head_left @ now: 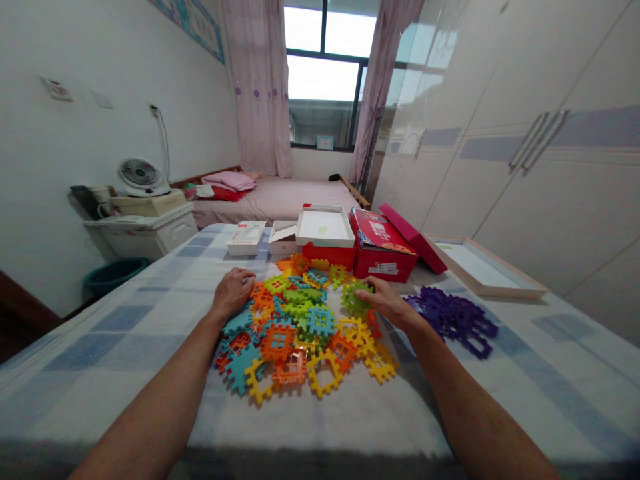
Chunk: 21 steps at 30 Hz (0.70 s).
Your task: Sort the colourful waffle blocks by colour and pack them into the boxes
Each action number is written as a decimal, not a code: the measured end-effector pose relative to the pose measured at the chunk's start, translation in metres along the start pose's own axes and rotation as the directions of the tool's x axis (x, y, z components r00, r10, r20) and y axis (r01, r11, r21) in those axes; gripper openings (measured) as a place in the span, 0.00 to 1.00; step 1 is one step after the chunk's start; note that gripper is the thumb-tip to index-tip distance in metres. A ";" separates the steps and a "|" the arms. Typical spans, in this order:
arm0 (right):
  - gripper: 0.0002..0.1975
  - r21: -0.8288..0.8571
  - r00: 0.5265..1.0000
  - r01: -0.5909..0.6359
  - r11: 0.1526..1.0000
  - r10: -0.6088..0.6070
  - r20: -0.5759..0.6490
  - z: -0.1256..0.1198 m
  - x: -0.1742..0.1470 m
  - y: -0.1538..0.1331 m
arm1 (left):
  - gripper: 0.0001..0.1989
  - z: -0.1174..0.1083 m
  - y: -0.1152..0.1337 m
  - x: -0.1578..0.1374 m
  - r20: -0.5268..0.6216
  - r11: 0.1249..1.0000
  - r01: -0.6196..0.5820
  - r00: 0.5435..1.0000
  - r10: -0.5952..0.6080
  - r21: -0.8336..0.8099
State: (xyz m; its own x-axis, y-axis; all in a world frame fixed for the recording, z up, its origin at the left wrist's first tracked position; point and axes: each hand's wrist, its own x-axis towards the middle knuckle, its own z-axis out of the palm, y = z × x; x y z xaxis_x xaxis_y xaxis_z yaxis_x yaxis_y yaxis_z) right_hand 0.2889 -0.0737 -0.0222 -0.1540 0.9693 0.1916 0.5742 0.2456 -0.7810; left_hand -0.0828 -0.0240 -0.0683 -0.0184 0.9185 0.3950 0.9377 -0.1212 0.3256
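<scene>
Head view: right hand (386,300) pinches green notched plastic piece (353,301); left hand (233,291), grip unclear; multicoloured plastic-piece pile (300,310) between.

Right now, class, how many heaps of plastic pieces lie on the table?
2: a multicoloured heap between the left hand and right hand, and a purple heap farther right. The boxes could hide more.

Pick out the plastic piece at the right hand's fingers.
The green piece, on the right side of the multicoloured pile, touching the fingers of the right hand; the yellow pieces nearer the camera lie apart from it.
</scene>
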 end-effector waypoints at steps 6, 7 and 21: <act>0.13 -0.184 0.958 0.043 0.982 -0.092 -0.270 0.003 0.003 0.004 | 0.22 0.001 -0.001 0.000 -0.003 1.000 -0.006 1.000 0.006 -0.007; 0.13 -0.220 0.967 0.046 0.974 -0.099 -0.235 0.005 0.002 0.007 | 0.22 0.001 -0.001 0.000 -0.002 1.000 -0.007 1.000 0.007 -0.005; 0.12 -0.222 0.997 -0.033 0.974 0.018 -0.069 0.038 0.055 -0.007 | 0.21 0.002 0.000 -0.001 -0.017 1.000 -0.012 1.000 0.012 -0.003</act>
State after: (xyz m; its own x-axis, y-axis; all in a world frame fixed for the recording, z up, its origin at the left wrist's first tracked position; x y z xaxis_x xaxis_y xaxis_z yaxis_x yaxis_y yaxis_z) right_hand 0.2458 -0.0225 -0.0292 -0.0877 0.9721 0.2178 0.7433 0.2094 -0.6353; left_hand -0.0820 -0.0244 -0.0701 -0.0133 0.9103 0.4137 0.9370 -0.1331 0.3231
